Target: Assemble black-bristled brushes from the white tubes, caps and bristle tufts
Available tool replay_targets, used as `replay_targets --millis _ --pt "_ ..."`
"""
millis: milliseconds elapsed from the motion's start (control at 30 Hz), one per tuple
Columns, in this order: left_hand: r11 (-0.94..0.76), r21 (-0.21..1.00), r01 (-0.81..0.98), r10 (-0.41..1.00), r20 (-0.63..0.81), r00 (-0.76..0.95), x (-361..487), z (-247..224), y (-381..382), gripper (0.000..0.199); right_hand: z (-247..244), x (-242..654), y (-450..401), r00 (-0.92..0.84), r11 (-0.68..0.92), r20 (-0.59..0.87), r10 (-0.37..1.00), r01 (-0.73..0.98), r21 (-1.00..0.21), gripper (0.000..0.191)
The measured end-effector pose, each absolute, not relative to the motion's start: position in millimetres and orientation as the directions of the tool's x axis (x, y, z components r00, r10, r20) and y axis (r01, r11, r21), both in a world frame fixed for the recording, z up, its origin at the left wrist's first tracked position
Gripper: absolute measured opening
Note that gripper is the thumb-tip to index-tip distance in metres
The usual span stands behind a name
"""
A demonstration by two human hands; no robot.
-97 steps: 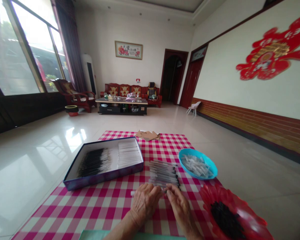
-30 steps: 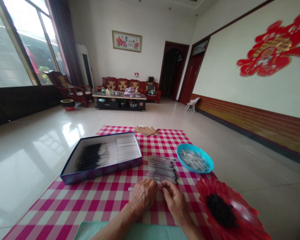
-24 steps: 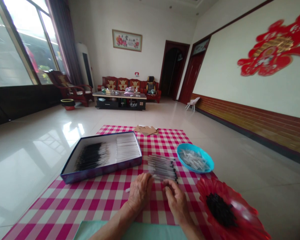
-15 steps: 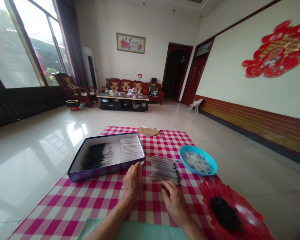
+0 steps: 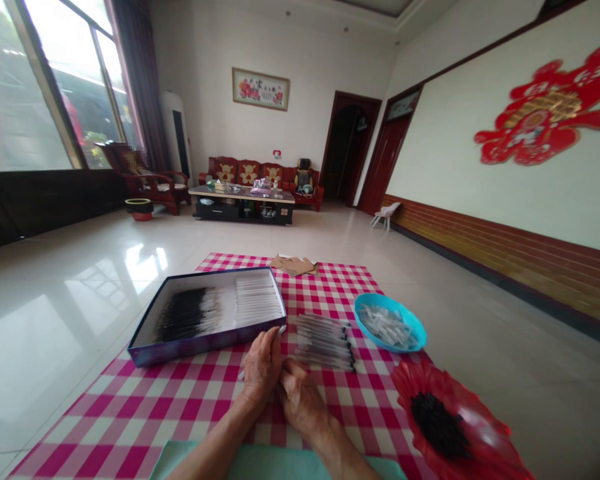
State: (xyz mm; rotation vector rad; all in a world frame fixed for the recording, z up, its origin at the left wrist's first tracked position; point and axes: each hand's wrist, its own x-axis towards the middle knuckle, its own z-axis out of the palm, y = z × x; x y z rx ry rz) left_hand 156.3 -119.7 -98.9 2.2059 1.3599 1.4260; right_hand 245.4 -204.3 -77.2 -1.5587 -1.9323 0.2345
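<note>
My left hand (image 5: 261,365) is closed around slim white pen tubes (image 5: 282,329); one white end pokes out above the fingers and another shows at the palm's left side. Right beside it, touching or nearly so, is my right hand (image 5: 300,393), its fingers curled into a pinch. What the right fingertips hold, if anything, is hidden. Just beyond the right hand lies a row of clear pen barrels (image 5: 323,343) with black ends. To the left, a shallow dark-blue box (image 5: 207,343) holds black slim rods (image 5: 180,315) and white tubes (image 5: 258,300).
A blue bowl (image 5: 420,327) of small clear pieces stands at the right on the checkered tablecloth (image 5: 130,413). Nearer is a red petal-edged bowl (image 5: 485,427) with small black parts. Torn cardboard (image 5: 295,265) lies at the far edge. A pale green sheet (image 5: 275,463) is closest to me.
My right hand has moved left from the row of clear barrels to meet my left hand. A small black piece seen on the cloth between them is no longer visible.
</note>
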Motion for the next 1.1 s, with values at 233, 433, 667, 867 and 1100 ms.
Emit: replay_targets --millis 233,433,667,867,1100 --pt "-0.785 0.408 0.466 0.595 0.708 0.381 159.9 -89.4 -136.6 0.019 -28.1 288.9 -260.2 0.081 0.183 0.47 0.879 0.852 -0.49 0.026" --pt "-0.855 0.367 0.367 0.513 0.705 0.49 164.1 -75.5 -152.6 0.015 -25.0 396.9 -314.8 0.297 -0.125 0.585 0.755 0.941 -0.316 0.021" --pt "-0.874 0.357 0.329 0.484 0.682 0.548 163.1 -70.9 -159.1 0.017 -25.5 390.5 -312.9 0.298 -0.099 0.632 0.715 0.939 -0.33 0.024" --pt "-0.889 0.366 0.277 0.458 0.662 0.594 164.1 -66.7 -167.0 0.017 -33.3 317.6 -267.7 0.177 0.198 0.586 0.791 0.832 -0.518 0.023" --pt "-0.912 0.329 0.245 0.407 0.658 0.634 165.8 -69.3 -168.9 0.018 -54.6 305.9 -255.8 0.243 0.243 0.58 0.778 0.734 -0.634 0.017"
